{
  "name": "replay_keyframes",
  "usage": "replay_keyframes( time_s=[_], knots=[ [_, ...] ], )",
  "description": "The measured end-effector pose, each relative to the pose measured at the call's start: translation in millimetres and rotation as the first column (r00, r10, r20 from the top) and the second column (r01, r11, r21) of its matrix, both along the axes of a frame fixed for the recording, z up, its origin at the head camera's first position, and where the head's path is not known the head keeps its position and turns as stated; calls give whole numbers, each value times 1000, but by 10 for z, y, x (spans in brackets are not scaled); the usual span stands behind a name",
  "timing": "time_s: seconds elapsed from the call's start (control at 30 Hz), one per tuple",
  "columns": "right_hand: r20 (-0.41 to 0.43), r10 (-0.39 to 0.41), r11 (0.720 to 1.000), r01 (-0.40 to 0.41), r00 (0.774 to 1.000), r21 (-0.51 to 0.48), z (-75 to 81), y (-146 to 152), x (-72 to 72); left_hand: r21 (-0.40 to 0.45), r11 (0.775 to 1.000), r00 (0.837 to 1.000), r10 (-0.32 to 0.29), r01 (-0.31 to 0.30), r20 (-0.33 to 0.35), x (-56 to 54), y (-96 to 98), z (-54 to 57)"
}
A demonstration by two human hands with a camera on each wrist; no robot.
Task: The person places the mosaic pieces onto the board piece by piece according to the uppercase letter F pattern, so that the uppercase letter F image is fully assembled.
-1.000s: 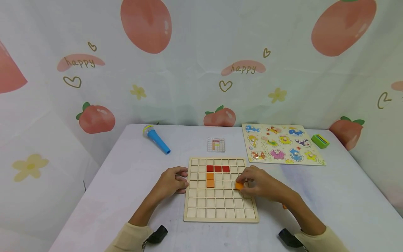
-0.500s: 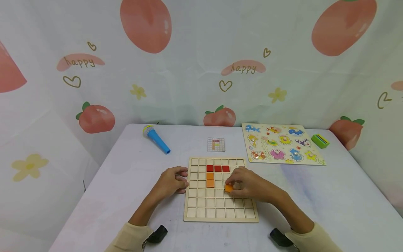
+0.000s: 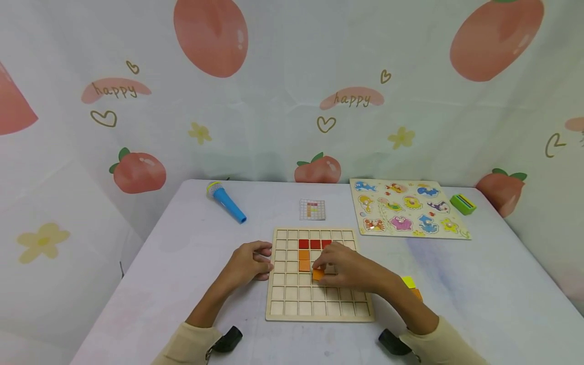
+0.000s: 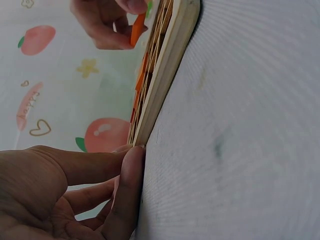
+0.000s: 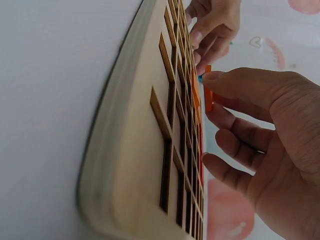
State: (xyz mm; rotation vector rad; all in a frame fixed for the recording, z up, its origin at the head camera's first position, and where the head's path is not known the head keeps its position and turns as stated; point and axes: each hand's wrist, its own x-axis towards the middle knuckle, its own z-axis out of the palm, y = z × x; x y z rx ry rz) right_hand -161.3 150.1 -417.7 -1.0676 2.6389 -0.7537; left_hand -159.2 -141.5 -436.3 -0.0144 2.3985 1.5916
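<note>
A pale wooden grid board (image 3: 292, 309) lies flat before me, with red tiles (image 3: 315, 244) in a row and orange tiles (image 3: 304, 265) below the leftmost one. My right hand (image 3: 349, 266) pinches another orange square tile (image 3: 318, 275) between thumb and fingers over the board's middle. In the right wrist view that orange tile (image 5: 208, 87) stands on edge, above the grid. At the board's left edge, my left hand (image 3: 248, 261) holds the rim. In the left wrist view its thumb and a finger meet at the board's edge (image 4: 167, 75).
Beside the right forearm lie yellow (image 3: 408, 282) and orange tiles (image 3: 417, 293), partly covered. A small printed pattern card (image 3: 312, 209) is behind the board. Farther back are a blue toy microphone (image 3: 229, 204), a sea-animal puzzle (image 3: 410, 208) and a green block (image 3: 463, 204).
My right hand has carried the orange tile leftward across the board, toward the placed orange tiles. Yellow and orange tiles by the right forearm have come into view. The left hand stays put.
</note>
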Motion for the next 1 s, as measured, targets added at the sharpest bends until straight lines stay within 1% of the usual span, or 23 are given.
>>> replay_keyframes(
  time_s=[0.27, 0.4, 0.53, 0.63, 1.0],
  knots=[
    [-4, 29, 999, -29, 1000, 13, 25, -134, -8, 8, 1000, 1000, 0, 0, 3, 2, -5, 2],
    [-15, 40, 999, -40, 999, 18, 42, -197, -8, 15, 1000, 1000, -13, 13, -4, 8, -20, 14],
    [-14, 40, 999, -40, 999, 25, 54, -241, -2, 31, 999, 1000, -27, 28, -14, 8, -32, 20],
    [2, 28, 999, -28, 1000, 37, 62, -260, 7, 28, 999, 1000, -29, 29, -13, 4, -34, 15],
    [-8, 57, 997, -57, 998, 44, 48, -302, 2, 21, 1000, 1000, -4, 4, 0, -13, -18, -22]
  ],
)
